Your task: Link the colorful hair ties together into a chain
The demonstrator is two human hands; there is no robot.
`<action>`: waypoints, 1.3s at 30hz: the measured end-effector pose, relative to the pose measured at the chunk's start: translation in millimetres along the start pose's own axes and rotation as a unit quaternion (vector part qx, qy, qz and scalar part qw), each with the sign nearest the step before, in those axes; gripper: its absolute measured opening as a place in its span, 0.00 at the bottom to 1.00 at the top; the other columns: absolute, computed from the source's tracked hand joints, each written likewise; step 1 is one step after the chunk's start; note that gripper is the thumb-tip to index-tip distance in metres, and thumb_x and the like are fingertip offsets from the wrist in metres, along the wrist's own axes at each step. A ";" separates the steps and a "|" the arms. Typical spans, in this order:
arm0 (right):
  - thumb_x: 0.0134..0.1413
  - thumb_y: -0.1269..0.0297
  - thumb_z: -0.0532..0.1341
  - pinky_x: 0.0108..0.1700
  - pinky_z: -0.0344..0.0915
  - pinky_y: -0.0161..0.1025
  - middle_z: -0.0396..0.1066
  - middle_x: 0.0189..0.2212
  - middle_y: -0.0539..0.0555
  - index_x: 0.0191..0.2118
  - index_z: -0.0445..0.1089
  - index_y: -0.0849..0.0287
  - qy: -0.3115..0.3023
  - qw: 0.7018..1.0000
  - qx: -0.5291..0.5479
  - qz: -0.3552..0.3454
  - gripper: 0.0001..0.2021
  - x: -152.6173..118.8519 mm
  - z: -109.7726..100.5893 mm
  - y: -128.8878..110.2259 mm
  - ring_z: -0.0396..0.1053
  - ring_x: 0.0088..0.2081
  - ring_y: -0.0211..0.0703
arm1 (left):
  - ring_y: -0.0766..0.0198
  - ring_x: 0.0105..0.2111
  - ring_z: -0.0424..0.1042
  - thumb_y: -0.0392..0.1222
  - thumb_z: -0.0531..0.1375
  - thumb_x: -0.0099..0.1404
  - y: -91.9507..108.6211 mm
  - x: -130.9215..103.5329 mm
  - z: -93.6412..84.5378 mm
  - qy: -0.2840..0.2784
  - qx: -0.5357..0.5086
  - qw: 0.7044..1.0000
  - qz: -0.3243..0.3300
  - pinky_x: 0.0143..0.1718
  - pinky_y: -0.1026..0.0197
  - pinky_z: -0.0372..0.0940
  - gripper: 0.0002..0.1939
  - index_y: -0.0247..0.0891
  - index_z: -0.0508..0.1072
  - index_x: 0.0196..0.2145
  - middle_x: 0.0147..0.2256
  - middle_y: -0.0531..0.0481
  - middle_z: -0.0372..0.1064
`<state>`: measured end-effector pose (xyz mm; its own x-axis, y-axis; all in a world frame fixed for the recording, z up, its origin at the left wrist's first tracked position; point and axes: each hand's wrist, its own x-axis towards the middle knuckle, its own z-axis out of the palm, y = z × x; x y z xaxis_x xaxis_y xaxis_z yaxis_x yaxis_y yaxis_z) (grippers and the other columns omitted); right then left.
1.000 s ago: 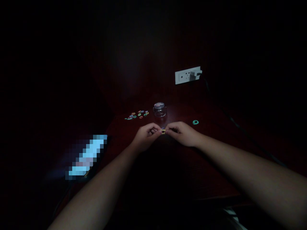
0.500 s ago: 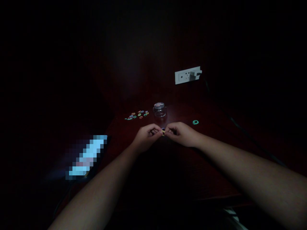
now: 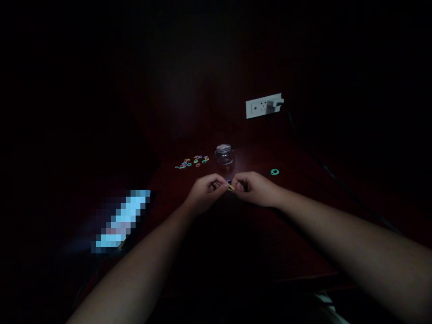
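Note:
A small yellow hair tie [image 3: 231,187] is pinched between the fingertips of my left hand [image 3: 208,191] and my right hand [image 3: 255,189], which meet over the dark red table. Both hands are closed, thumbs against the forefingers. Just behind the fingertips a bit of a purple band [image 3: 229,181] shows, partly covered. A clear lidded jar [image 3: 224,156] stands upright beyond my hands. Several coloured hair ties [image 3: 189,164] lie scattered to the left of the jar. A green hair tie [image 3: 275,172] lies by itself to the right of my right hand.
A lit, blurred-out screen [image 3: 124,218] lies at the left by my forearm. On the back wall a white socket plate [image 3: 256,108] carries a plug [image 3: 275,103], with a dark cable [image 3: 344,184] running down at the right. The room is very dark.
The yellow hair tie now shows more between my fingertips, tilted and a little stretched, as my right fingertips have drawn slightly away. Everything else lies as before.

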<state>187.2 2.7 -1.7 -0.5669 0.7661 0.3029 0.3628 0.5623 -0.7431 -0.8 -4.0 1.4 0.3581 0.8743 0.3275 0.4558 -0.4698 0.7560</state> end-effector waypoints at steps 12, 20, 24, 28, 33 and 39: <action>0.50 0.63 0.56 0.24 0.52 0.30 0.62 0.21 0.48 0.28 0.63 0.62 0.015 1.000 0.002 -0.001 0.07 0.4 -0.2 -5.5 0.56 0.22 0.31 | 0.73 0.20 0.58 0.44 0.59 0.56 0.8 -0.2 1.2 -0.002 -0.028 1.000 -0.014 0.21 0.70 0.53 0.10 0.33 0.71 0.31 0.23 0.53 0.64; 0.50 0.66 0.56 0.25 0.52 0.30 0.61 0.21 0.48 0.28 0.63 0.62 0.014 1.000 -0.006 -0.010 0.05 0.4 -0.9 -4.5 0.57 0.23 0.31 | 0.73 0.20 0.58 0.45 0.59 0.56 0.8 -0.5 0.3 0.010 -0.002 1.000 0.000 0.21 0.70 0.54 0.11 0.33 0.71 0.31 0.23 0.53 0.65; 0.50 0.66 0.56 0.25 0.52 0.30 0.61 0.22 0.48 0.28 0.62 0.62 0.017 1.000 -0.003 -0.009 0.05 0.0 -0.9 -4.7 0.56 0.23 0.31 | 0.72 0.21 0.59 0.45 0.59 0.56 0.8 -0.2 -0.8 0.023 0.007 1.000 0.002 0.21 0.70 0.54 0.11 0.34 0.72 0.31 0.24 0.52 0.66; 0.51 0.62 0.56 0.25 0.52 0.30 0.61 0.22 0.48 0.29 0.62 0.62 0.027 1.000 0.008 -0.004 0.08 0.3 -1.1 -6.0 0.56 0.23 0.32 | 0.72 0.20 0.60 0.45 0.60 0.55 -0.5 0.4 -1.0 0.025 -0.011 1.000 -0.007 0.21 0.70 0.54 0.11 0.33 0.72 0.31 0.24 0.51 0.68; 0.53 0.60 0.55 0.24 0.51 0.30 0.60 0.20 0.47 0.28 0.63 0.62 0.022 1.000 -0.006 -0.006 0.10 1.5 -1.7 -4.7 0.55 0.23 0.32 | 0.73 0.19 0.60 0.45 0.61 0.54 -1.6 -0.4 0.5 0.008 -0.019 1.000 -0.019 0.19 0.70 0.55 0.12 0.33 0.74 0.31 0.23 0.51 0.69; 0.56 0.57 0.51 0.23 0.51 0.30 0.60 0.19 0.48 0.25 0.63 0.62 -0.033 0.999 -0.001 0.005 0.15 0.4 -2.2 -4.1 0.57 0.21 0.32 | 0.70 0.24 0.67 0.43 0.61 0.54 -0.6 -1.3 2.1 0.006 -0.049 0.999 -0.023 0.24 0.68 0.61 0.11 0.33 0.75 0.32 0.29 0.48 0.73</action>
<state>187.1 1.4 2.8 -0.6113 0.7494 0.2545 0.3700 0.5549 -0.7451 0.2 -5.1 -0.7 0.3293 0.8960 0.2979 0.3885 -0.4162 0.8221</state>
